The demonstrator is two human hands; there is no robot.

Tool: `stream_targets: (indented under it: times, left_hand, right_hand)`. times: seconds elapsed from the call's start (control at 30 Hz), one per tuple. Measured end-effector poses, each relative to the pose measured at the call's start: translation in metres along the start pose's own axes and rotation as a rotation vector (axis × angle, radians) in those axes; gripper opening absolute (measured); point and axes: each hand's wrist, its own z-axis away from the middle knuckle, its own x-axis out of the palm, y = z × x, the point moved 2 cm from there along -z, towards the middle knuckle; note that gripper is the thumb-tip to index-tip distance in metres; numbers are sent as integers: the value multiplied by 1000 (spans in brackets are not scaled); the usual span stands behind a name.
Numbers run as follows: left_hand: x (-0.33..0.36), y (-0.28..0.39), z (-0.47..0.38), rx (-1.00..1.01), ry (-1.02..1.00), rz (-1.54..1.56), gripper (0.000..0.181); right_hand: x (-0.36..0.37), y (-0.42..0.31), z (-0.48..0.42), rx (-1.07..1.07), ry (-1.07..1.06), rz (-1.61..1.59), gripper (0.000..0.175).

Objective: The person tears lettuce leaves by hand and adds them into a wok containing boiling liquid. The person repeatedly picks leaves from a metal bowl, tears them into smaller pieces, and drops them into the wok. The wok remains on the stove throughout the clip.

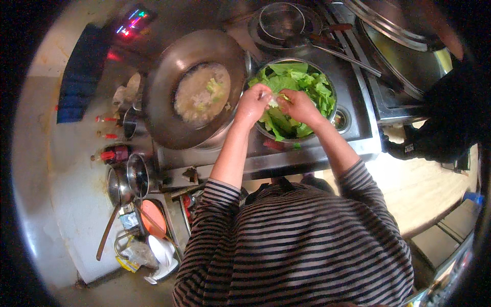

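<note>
Both hands are held over a round metal pot (268, 136) heaped with green leafy vegetables (287, 73). My left hand (252, 103) pinches one side of a leaf piece with a pale stem (273, 100). At its other side the fingers of my right hand (297, 105) grip the same piece. To the left sits a large wok (159, 103) holding cloudy broth (199, 109) with a few green and pale bits in it. Parts of the leaves lie hidden beneath the hands.
A round strainer (282, 21) and a long-handled ladle (345, 57) rest behind the pot. Another person in dark clothing (448, 111) stands at the right, by a large lidded pot (406, 61). Bottles (115, 154) and small saucepans (119, 186) line the left side.
</note>
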Motion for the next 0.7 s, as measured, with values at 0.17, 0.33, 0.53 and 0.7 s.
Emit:
stream_targets:
  times: [0.17,0.33,0.53,0.7]
  left_hand:
    - [5,28,-2,103,-287,-729,25]
    - [12,17,-16,65,-474,-310,25]
    - [47,-23,-16,-23,-298,928,17]
    - [60,0,-2,-254,-93,1191,37]
  right_hand:
    - [-3,6,-2,-73,-127,353,28]
    - [-16,12,3,51,-60,-103,27]
    - [-12,31,-7,249,33,-1333,30]
    - [-5,17,-5,536,183,-1119,64]
